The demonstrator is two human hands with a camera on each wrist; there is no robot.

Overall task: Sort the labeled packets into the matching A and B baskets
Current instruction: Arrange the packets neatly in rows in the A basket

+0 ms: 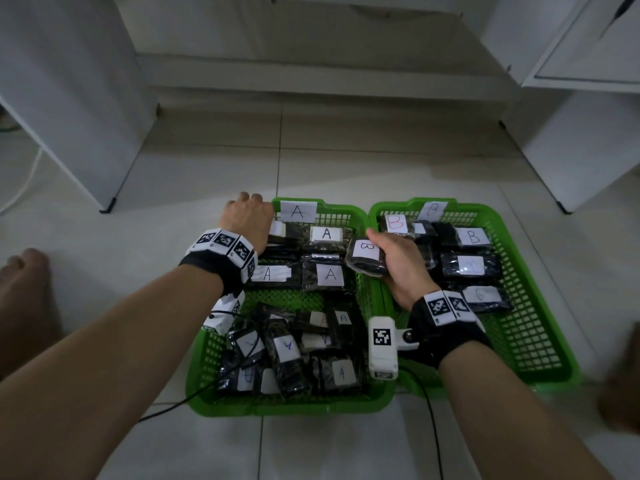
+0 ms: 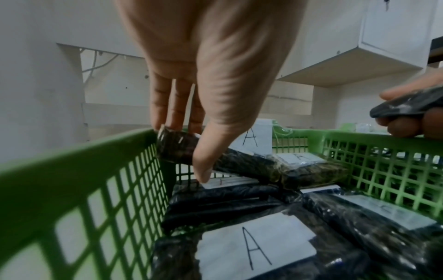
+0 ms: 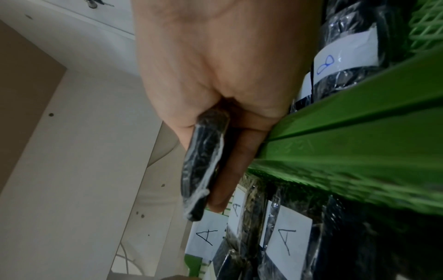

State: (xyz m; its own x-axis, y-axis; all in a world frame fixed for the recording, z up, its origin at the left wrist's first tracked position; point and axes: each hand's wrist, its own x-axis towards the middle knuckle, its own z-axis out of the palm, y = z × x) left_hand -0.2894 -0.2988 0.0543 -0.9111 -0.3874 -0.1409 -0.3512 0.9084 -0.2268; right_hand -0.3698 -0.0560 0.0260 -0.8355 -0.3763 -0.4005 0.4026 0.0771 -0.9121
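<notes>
Two green mesh baskets sit side by side on the floor: basket A (image 1: 363, 292) on the left and basket B (image 1: 540, 327) on the right, each with a paper letter tag on its far rim. Both hold several dark packets with white labels. My right hand (image 1: 398, 261) grips a dark packet labelled B (image 1: 365, 259) over the divide between the baskets; this packet (image 3: 203, 164) shows edge-on in the right wrist view. My left hand (image 1: 247, 220) pinches a dark packet (image 2: 177, 149) at basket A's far left corner, thumb against fingers.
White cabinets stand on the left, right and behind the baskets on the tiled floor. A bare foot (image 1: 20, 299) lies at the left edge. A black cable (image 1: 194, 393) runs from the left wrist across the floor in front of basket A.
</notes>
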